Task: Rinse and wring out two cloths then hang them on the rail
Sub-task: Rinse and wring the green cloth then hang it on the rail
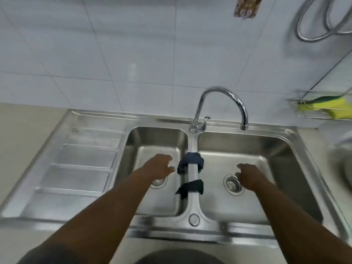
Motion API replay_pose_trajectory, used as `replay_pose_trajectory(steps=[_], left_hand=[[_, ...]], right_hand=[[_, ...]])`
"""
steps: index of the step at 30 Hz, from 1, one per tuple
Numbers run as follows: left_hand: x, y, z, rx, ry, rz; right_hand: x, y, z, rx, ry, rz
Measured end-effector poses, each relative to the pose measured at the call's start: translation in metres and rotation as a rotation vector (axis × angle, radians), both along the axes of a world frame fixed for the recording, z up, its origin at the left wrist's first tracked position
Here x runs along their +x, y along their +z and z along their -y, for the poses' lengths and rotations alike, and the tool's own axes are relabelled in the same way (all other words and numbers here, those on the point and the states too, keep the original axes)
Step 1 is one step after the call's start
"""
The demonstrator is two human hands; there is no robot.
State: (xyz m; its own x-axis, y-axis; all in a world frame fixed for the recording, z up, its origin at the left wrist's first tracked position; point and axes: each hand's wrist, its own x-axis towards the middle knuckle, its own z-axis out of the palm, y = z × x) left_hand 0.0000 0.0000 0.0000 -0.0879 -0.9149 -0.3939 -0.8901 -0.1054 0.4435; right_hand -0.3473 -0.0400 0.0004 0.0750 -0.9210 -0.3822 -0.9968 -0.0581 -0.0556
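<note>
Two small dark blue cloths hang over the steel divider rail (193,174) between the two sink basins. The farther cloth (190,161) is bunched; the nearer cloth (191,187) lies flatter. My left hand (158,165) hovers over the left basin, just left of the farther cloth, fingers apart and holding nothing. Over the right basin, my right hand (249,174) is near the drain, fingers loosely curled down, nothing in it. The chrome tap (222,103) arches over the right basin; no water runs from it.
A ribbed steel drainboard (80,164) lies to the left of the basins. A wire rack holding a yellow-green sponge (323,106) hangs on the wall at right. A metal hose (323,21) loops at the upper right. Each basin has a drain strainer (233,184).
</note>
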Motion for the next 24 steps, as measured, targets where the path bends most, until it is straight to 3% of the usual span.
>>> replay_pose_trajectory(steps=[5,10,13,17,24], left_hand=[[-0.038,-0.023,-0.03,0.097,-0.072,-0.122],[-0.061,-0.032,-0.037,0.05,-0.11,-0.194],[-0.068,-0.036,-0.038,0.02,-0.127,-0.137],[-0.072,-0.038,-0.035,-0.002,-0.161,-0.062],[-0.046,0.0,-0.021,-0.039,0.054,-0.453]], right_hand=[[0.045,-0.04,-0.038,0.221,0.095,0.184],[0.081,-0.056,-0.054,0.159,0.151,0.491],[0.092,-0.055,-0.056,0.004,0.176,0.455],[0.096,-0.036,-0.053,-0.042,0.245,0.373],[0.116,0.033,-0.033,-0.022,0.236,0.53]])
